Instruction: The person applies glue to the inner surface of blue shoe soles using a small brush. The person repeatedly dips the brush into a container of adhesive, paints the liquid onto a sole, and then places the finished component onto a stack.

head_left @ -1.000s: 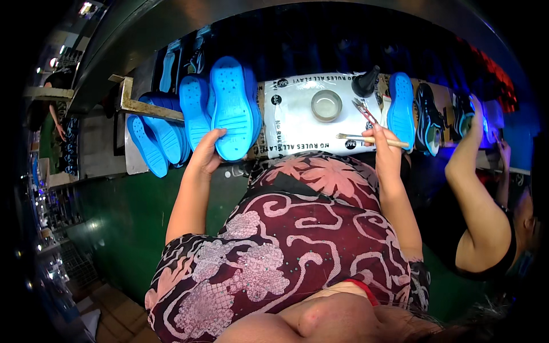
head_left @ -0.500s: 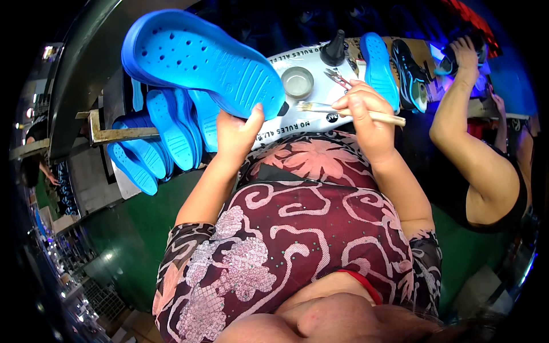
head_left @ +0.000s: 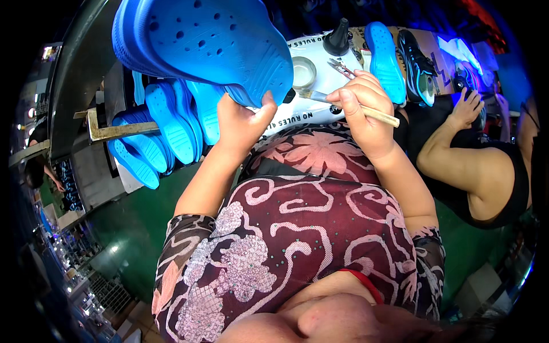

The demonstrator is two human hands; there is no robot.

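My left hand (head_left: pixel 247 121) grips one end of a thick blue shoe sole (head_left: pixel 211 46), thumb on the near edge; its pitted, grooved face is turned toward me. My right hand (head_left: pixel 366 111) is closed round the pale wooden handle of a flat brush (head_left: pixel 374 116). The brush's bristles are close beside the sole's right edge; whether they touch I cannot tell. Beyond the brush, a round grey bowl (head_left: pixel 313 71) stands on the white printed sheet (head_left: pixel 327 80). Small red-handled snips (head_left: pixel 341 68) lie just past my right fingers, which partly hide them.
Several blue soles (head_left: pixel 171 123) stand by a metal bar (head_left: pixel 123 131) at left. A black cone-shaped bottle (head_left: pixel 336 39) stands behind the bowl. Another blue sole (head_left: pixel 386 60) and a black shoe (head_left: pixel 416 66) lie at right. A co-worker's hand (head_left: pixel 466 108) is farther right.
The sole has risen and tilted in my left hand. The brush has shifted toward its edge. At right, the co-worker's hand has moved down and nearer.
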